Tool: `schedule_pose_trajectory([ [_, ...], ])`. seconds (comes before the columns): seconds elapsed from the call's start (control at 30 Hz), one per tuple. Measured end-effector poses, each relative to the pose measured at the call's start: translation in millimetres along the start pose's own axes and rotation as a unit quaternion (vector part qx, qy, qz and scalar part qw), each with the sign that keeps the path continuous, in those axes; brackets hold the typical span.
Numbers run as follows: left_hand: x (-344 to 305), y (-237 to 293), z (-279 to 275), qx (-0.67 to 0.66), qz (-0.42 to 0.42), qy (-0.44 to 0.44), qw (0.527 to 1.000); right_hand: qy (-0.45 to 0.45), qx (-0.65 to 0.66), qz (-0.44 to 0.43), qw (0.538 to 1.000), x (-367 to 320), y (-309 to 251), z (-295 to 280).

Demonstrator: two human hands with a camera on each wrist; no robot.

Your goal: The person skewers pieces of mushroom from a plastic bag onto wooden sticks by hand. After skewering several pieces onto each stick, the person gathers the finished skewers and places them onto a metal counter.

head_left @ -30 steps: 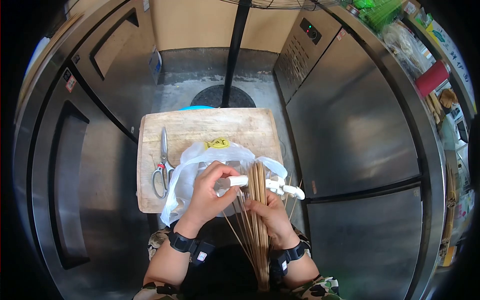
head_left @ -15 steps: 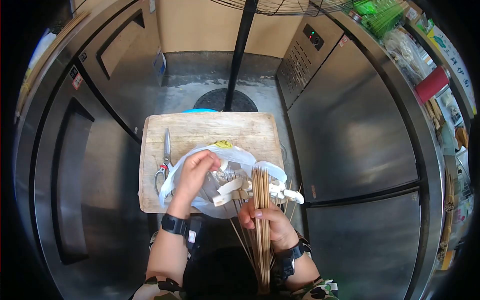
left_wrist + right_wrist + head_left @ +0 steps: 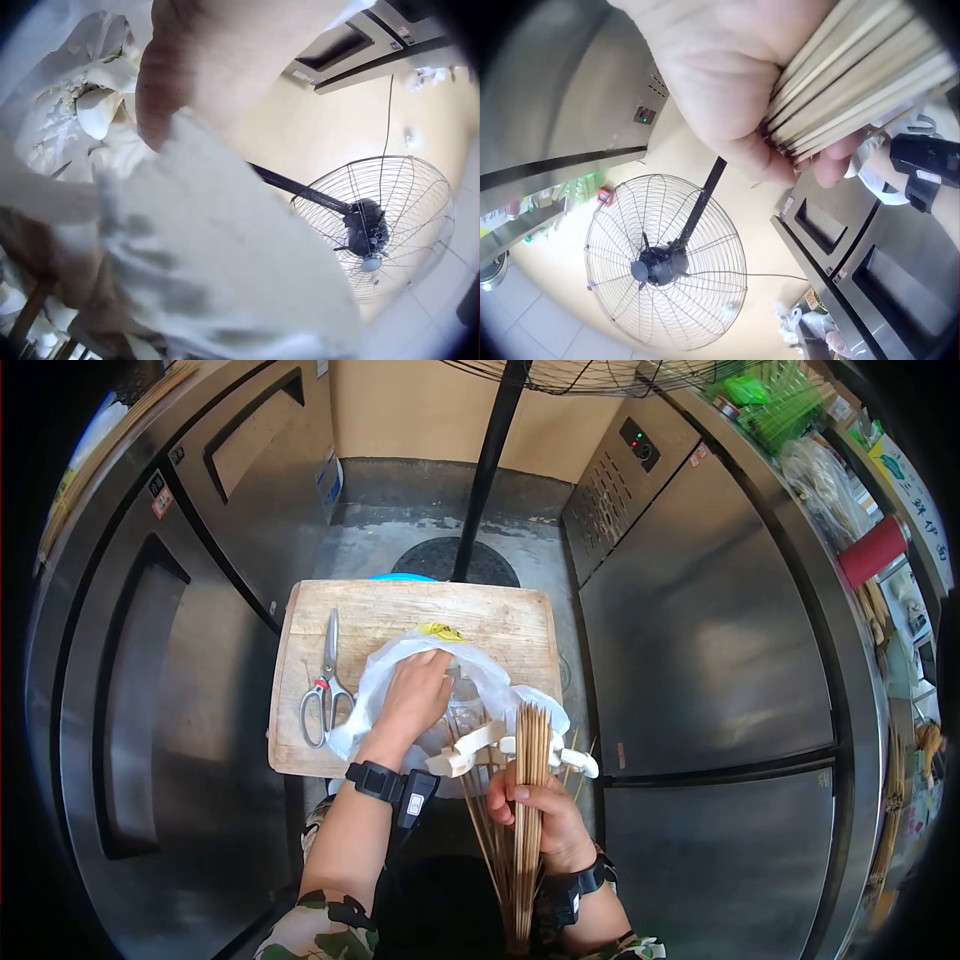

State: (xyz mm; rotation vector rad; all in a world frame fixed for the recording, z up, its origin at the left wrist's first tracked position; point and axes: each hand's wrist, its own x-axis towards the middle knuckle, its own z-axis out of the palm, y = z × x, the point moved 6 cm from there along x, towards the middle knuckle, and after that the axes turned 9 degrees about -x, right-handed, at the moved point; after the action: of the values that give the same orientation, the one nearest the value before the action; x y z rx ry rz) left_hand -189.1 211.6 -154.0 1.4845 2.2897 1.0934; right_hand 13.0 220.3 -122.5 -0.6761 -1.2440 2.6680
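Note:
My left hand (image 3: 415, 690) reaches into a white plastic bag (image 3: 362, 715) on the wooden board, its fingertips hidden inside. White, petal-like food pieces (image 3: 97, 112) lie in the bag in the left wrist view; a large blurred white piece (image 3: 225, 247) fills the foreground there. With curled fingers my right hand (image 3: 558, 822) grips an upright bundle of bamboo skewers (image 3: 530, 760), also close up in the right wrist view. Beside and behind this bundle, white slices (image 3: 482, 738) sit threaded on more thin skewers that fan out below the right hand.
Scissors (image 3: 328, 685) lie on the left of the wooden board (image 3: 490, 605). Steel fridge cabinets (image 3: 710, 600) stand on both sides. Behind the board rises a black fan pole (image 3: 490, 470) with a wire fan cage (image 3: 667, 262). A red cylinder (image 3: 873, 550) sits on the right counter.
My left hand leaves the white slices at the skewers, moves up and away, then goes down into the bag. My right hand keeps its grip on the skewer bundle.

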Motion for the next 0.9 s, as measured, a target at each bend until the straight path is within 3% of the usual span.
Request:
schedule_pose_trajectory([
  [0.13, 0, 4, 15, 0.028, 0.019, -0.024, 0.999, -0.001, 0.000, 0.001, 1.000, -2, -3, 0],
  [0.23, 4, -1, 25, 0.092, -0.032, -0.037, 0.995, -0.007, 0.012, -0.001, 1.000, -3, -4, -2],
  [0.43, 7, -6, 33, 0.115, -0.105, 0.024, 0.988, 0.004, 0.017, 0.008, 1.000, -4, -3, -4],
  [0.53, 3, 3, 25, 0.084, -0.128, -0.035, 0.988, -0.030, 0.033, -0.008, 0.999, -5, -1, -8],
  [0.63, -2, 5, 18, 0.083, -0.048, 0.014, 0.995, -0.030, 0.032, -0.008, 0.999, -5, 0, -10],
  [0.73, -4, 4, 12, 0.049, -0.079, -0.072, 0.993, -0.017, 0.031, -0.009, 0.999, -6, -5, -9],
  [0.83, -5, -4, -1, -0.015, -0.027, -0.001, 1.000, -0.004, 0.020, -0.011, 1.000, -5, -5, -10],
  [0.9, -8, -11, -10, 0.022, -0.044, 0.001, 0.999, -0.007, 0.018, -0.016, 1.000, -4, -7, -8],
])
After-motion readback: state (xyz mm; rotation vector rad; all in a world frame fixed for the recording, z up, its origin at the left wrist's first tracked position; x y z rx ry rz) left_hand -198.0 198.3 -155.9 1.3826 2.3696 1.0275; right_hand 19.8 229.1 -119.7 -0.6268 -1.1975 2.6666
